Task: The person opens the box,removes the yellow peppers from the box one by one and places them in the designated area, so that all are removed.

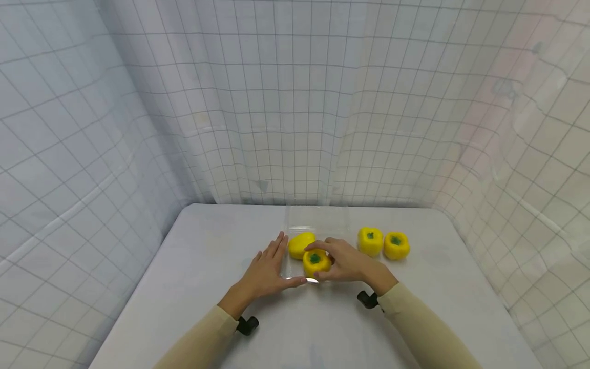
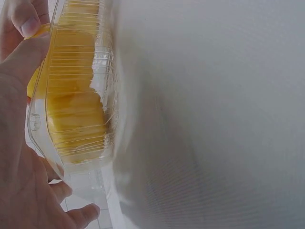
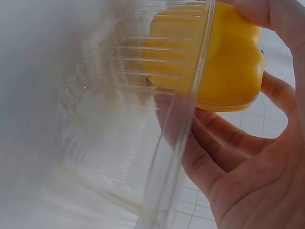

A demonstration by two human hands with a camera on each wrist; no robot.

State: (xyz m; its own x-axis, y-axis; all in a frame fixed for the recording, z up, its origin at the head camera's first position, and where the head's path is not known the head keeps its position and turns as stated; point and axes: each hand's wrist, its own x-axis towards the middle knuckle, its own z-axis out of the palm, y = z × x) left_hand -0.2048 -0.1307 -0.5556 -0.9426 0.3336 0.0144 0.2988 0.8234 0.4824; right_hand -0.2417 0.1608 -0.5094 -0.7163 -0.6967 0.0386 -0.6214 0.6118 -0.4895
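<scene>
A clear plastic clamshell box (image 1: 290, 271) stands on the table with its lid tipped back. My left hand (image 1: 267, 271) rests against its left side, fingers straight, thumb along the front rim. My right hand (image 1: 345, 260) grips a yellow bell pepper (image 1: 310, 268) at the box's front, thumb on the near side and fingers on the far side. In the right wrist view this pepper (image 3: 231, 62) is partly below the rim and partly above it. Behind it, another yellow bell pepper (image 1: 299, 245) lies on its side in the box. Ribbed plastic blurs the box's contents in the left wrist view.
Two more yellow bell peppers, one nearer (image 1: 370, 242) and one farther right (image 1: 397, 246), stand on the white table (image 1: 207, 246) to the right of the box. The clear lid (image 1: 318, 216) reaches back towards the gridded white curtain (image 1: 286, 102), which encloses the table's back and sides.
</scene>
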